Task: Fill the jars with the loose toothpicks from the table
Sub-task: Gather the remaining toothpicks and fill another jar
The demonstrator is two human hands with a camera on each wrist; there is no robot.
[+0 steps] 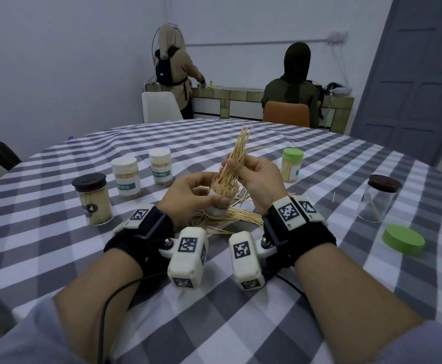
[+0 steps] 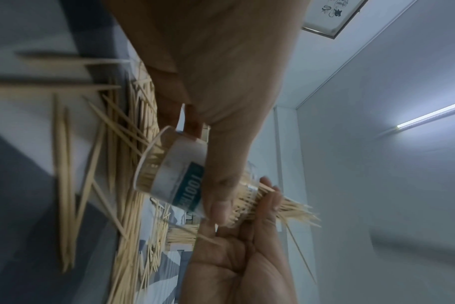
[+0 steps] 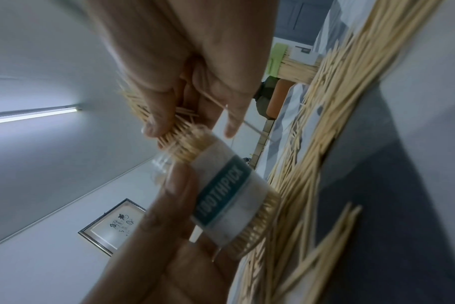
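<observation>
Risk of spilling: bundle of toothpicks [image 1: 237, 156] pinched in right hand [image 1: 260, 179], tips entering already crowded jar [image 1: 221, 203], gripped tilted above loose pile [image 1: 235, 219] by left hand [image 1: 188, 195]; could jam, splay over rim.

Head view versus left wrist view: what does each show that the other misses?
Only the head view shows the capped jars, the near-empty brown-lidded jar and the loose green lid. Only the left wrist view shows the held jar's base. Both show the left hand holding the open jar while the right hand feeds in a toothpick bundle.
</observation>
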